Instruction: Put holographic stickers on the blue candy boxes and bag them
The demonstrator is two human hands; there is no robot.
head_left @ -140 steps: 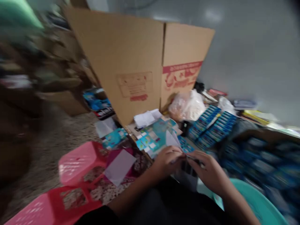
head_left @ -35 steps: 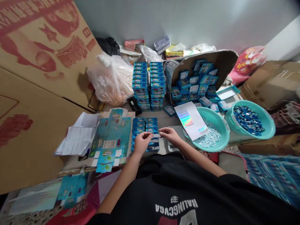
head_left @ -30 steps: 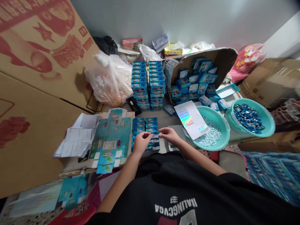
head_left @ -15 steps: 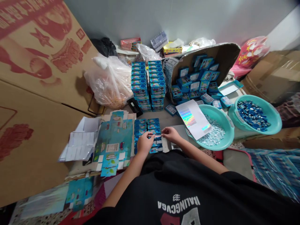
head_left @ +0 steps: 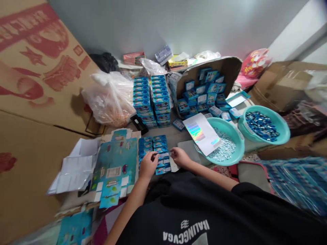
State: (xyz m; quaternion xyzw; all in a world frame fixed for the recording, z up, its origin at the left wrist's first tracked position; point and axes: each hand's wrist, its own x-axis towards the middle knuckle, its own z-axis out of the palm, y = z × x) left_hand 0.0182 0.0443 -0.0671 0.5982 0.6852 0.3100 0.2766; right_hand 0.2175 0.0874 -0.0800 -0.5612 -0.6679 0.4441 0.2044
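Note:
Two columns of small blue caramel boxes (head_left: pixel 160 144) lie on the table in front of me. My left hand (head_left: pixel 148 164) rests over the left column, its thumb and index finger slightly apart with nothing visible between them. Just right of the boxes is my right hand (head_left: pixel 181 157), fingers loosely bent and apart, and I see nothing in them. Between my hands, a pale strip (head_left: pixel 163 155) lies across one box. Nearer boxes in the right column also bear pale strips. A white sheet with shiny silver patches (head_left: pixel 201 133) leans over a turquoise basin (head_left: pixel 238 149) of pale candies.
Tall stacks of blue boxes (head_left: pixel 143 106) stand behind. A cut-open carton (head_left: pixel 231 64) holds a loose heap of boxes. Another basin (head_left: pixel 283 131) contains shiny blue pieces. Flattened blue packaging (head_left: pixel 114 154) and white papers (head_left: pixel 76 170) lie left, beside a large brown carton (head_left: pixel 30 143).
My hands, together over the boxes with a thin strip between the fingers, have moved apart. A pale strip now lies on a box. The whole view has shifted slightly.

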